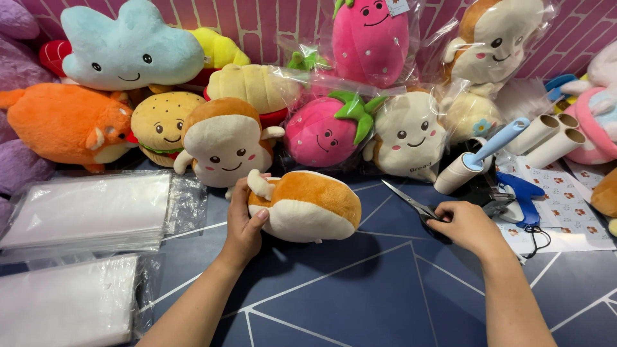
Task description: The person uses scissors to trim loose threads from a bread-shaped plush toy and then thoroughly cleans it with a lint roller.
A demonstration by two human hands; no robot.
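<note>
My left hand (243, 222) grips a bread-shaped plush toy (308, 207), brown on top and cream below, lying on its side on the dark blue table (360, 295). My right hand (468, 226) rests on the black handles of a pair of scissors (411, 202), whose blades point up and left along the table. The two hands are apart, with the plush between them.
Many plush toys line the back: a blue cloud (128, 48), an orange animal (64, 122), a second bread toy (225, 141), bagged strawberries (324, 132). Stacks of clear plastic bags (83, 212) lie at left. A lint roller (479, 157), cardboard tubes (553, 132) and a blue tool (522, 196) sit at right.
</note>
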